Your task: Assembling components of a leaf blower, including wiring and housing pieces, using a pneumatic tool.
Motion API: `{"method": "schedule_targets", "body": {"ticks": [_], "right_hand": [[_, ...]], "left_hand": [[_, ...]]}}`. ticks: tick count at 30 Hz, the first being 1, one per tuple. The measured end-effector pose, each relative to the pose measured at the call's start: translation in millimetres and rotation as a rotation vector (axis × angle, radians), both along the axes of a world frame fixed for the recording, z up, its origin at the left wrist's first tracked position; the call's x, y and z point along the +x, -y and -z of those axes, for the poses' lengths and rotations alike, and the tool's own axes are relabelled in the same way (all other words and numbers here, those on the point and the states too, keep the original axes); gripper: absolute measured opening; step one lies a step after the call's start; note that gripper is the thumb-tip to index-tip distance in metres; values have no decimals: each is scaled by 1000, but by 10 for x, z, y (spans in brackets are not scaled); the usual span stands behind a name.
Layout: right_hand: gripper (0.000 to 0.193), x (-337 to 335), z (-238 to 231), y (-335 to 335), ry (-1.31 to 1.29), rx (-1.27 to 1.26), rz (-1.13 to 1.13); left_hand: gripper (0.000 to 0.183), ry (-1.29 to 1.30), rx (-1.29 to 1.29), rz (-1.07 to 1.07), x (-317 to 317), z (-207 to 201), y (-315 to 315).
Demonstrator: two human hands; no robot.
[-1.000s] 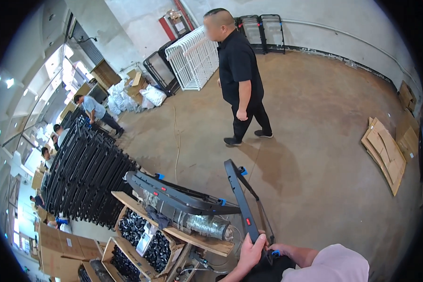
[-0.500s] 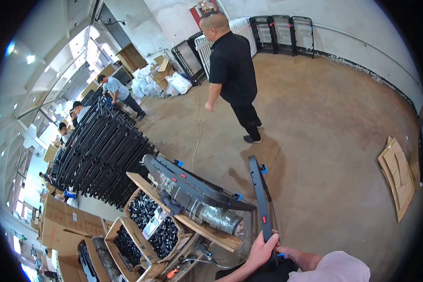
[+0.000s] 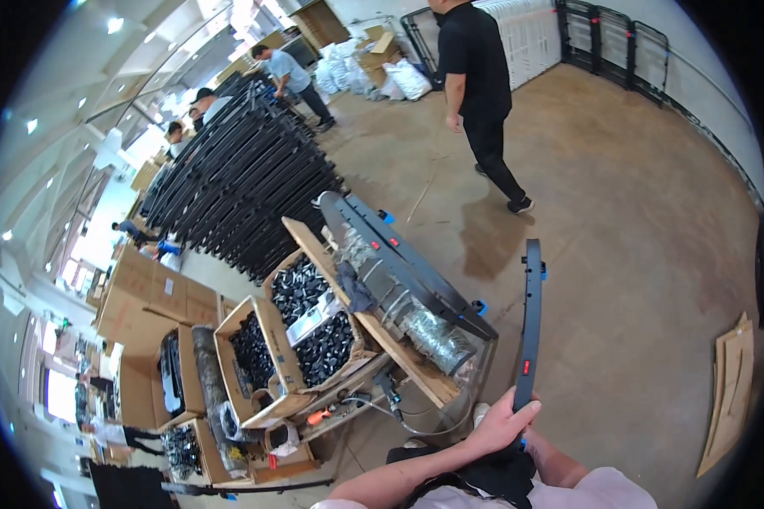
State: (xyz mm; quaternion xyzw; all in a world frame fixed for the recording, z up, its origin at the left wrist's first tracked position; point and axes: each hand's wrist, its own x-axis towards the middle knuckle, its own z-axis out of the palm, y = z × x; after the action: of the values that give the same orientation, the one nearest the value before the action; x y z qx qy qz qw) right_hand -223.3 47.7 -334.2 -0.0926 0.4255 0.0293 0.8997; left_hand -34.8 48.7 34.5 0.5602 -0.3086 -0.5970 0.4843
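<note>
A long, slightly curved dark grey bar [image 3: 530,318] with a red tag and a blue clip stands upright in front of me. My left hand [image 3: 499,424] is closed round its lower part, thumb along the near side. My right hand [image 3: 536,443] is at the bar's bottom end, and its fingers are hidden behind the bar and my left hand. To the left, two similar dark grey bars [image 3: 399,254] with red tags and blue clips lie on a wrapped roll [image 3: 437,335] beside a wooden plank [image 3: 407,360].
Cardboard boxes of small black parts [image 3: 314,348] stand left of the plank, near a power tool [image 3: 388,388] with a hose. Behind are stacked black frames [image 3: 246,178]. A person in black [image 3: 477,76] walks on the floor ahead. Flattened cardboard [image 3: 727,394] lies at right.
My view has swung left and down, so the scene sits lower and farther right. The person in black has stepped along. The bar stands more upright, still in my left hand.
</note>
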Motion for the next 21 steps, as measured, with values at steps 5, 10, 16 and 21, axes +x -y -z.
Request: {"method": "schedule_targets", "body": {"ticks": [5, 10, 16, 21], "right_hand": [[17, -41, 89, 70, -49, -6, 51], [16, -222, 143, 112, -116, -25, 122], [15, -449, 109, 151, -200, -66, 143], [15, -190, -101, 187, -219, -127, 56]], "left_hand": [[35, 107, -43, 3, -28, -60, -17], [46, 271, 11, -8, -88, -177, -2], [63, 549, 163, -117, 18, -273, -105], [49, 476, 58, -64, 72, -266, -68]]}}
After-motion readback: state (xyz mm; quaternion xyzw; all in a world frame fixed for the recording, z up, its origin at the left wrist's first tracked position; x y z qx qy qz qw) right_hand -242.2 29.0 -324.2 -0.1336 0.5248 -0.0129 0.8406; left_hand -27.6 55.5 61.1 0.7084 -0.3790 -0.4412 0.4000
